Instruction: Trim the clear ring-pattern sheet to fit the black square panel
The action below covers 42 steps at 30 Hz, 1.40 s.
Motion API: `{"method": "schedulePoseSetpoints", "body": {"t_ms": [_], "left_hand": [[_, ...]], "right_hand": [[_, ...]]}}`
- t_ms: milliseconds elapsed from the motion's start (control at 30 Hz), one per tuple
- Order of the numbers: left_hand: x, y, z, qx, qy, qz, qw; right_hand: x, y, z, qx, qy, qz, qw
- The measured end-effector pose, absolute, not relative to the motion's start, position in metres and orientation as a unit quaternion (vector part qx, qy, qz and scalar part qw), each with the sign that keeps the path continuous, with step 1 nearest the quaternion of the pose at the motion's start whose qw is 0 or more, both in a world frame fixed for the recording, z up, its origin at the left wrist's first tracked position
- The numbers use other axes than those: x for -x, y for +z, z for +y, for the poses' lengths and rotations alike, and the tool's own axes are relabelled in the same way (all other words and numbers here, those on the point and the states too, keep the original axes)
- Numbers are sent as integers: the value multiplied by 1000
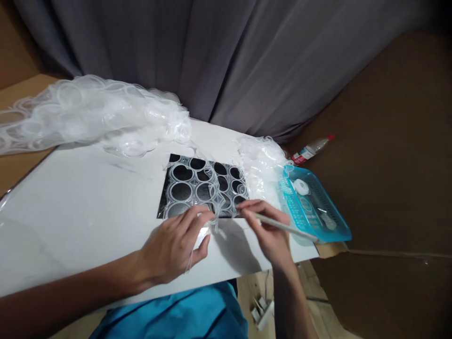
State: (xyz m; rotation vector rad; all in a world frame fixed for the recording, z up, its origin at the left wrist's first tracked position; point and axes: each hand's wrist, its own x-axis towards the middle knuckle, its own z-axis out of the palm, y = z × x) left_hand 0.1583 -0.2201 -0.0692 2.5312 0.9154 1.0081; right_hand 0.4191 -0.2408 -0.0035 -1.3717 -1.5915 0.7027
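A clear plastic sheet with white rings (pixel 193 184) lies over a black mat (pixel 163 203) at the middle of the white table. At the sheet's near edge, my left hand (pixel 176 245) has its fingers curled over the clear plastic, with loose thin strands hanging by the thumb. In a pinch, my right hand (pixel 270 228) holds a long, thin, pale pen-like tool (pixel 287 228), its front end pointing at the sheet's near right part. The tool's tip is too small to make out.
A big heap of clear ringed plastic (pixel 95 117) covers the back left. Another pile (pixel 263 165) stands right of the mat, beside a blue basket (pixel 339 226) holding white pieces. A red-capped bottle (pixel 310 149) lies behind it. A grey curtain (pixel 176 56) hangs behind the table (pixel 70 216).
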Motion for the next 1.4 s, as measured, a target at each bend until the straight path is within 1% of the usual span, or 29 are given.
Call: {"method": "schedulePoseSetpoints", "body": {"t_ms": [100, 200, 300, 433, 500, 567, 633, 733, 833, 967, 1167, 1267, 1400], "left_hand": [[-158, -68, -215, -835, 369, 347, 214], [-157, -70, -212, -815, 391, 339, 262], [-153, -74, -207, -795, 422, 326, 289], [-147, -75, -195, -702, 514, 350, 347], [-144, -68, -185, -650, 554, 372, 363], [-140, -56, -172, -620, 571, 400, 361], [-133, -46, -155, -614, 552, 436, 358], [-117, -41, -128, -621, 493, 480, 375], [-98, -49, -108, -602, 451, 513, 413], [-88, -65, -98, -569, 437, 537, 445], [-102, -74, -97, -483, 468, 481, 563], [-106, -71, -102, -480, 464, 461, 585], [-105, -65, -102, -482, 426, 454, 617]], "right_hand": [[-393, -6, -268, 476, 395, -680, 393], [-382, -8, -278, 415, 441, -692, 391], [-383, -11, -272, 428, 429, -690, 395], [-385, -15, -250, 496, 376, -671, 403], [-381, -18, -239, 489, 383, -690, 371], [-376, -21, -230, 465, 399, -723, 318], [-371, -25, -223, 458, 394, -746, 279], [-372, -32, -216, 492, 351, -752, 263], [-381, -35, -209, 524, 321, -744, 261], [-392, -31, -204, 539, 304, -744, 253], [-381, -22, -213, 498, 360, -756, 225], [-374, -21, -220, 487, 373, -753, 236], [-374, -21, -229, 486, 415, -726, 252]]}}
